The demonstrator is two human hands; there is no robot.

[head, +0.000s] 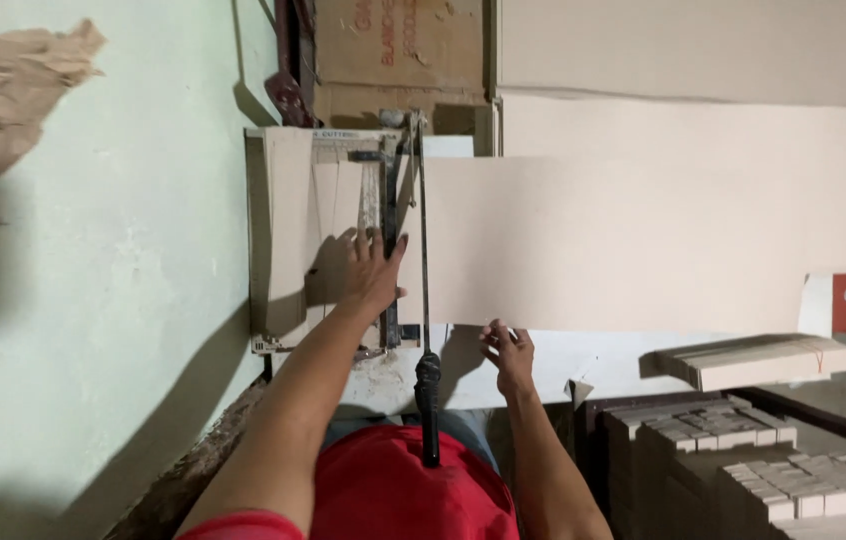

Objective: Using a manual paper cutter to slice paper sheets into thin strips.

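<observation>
At the cutter: left hand (371, 268) flat, fingers spread, pressing cardboard sheet (643, 250) on paper cutter (288, 240).
Right hand (509, 352): fingers curled, pinching sheet's near edge.
Blade lever (424, 300): raised, untouched.
Advice: keep fingertips clear of blade line, sheet square.

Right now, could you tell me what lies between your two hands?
In the head view, the cutter's long black-handled lever arm runs between the left hand and right hand.
</observation>
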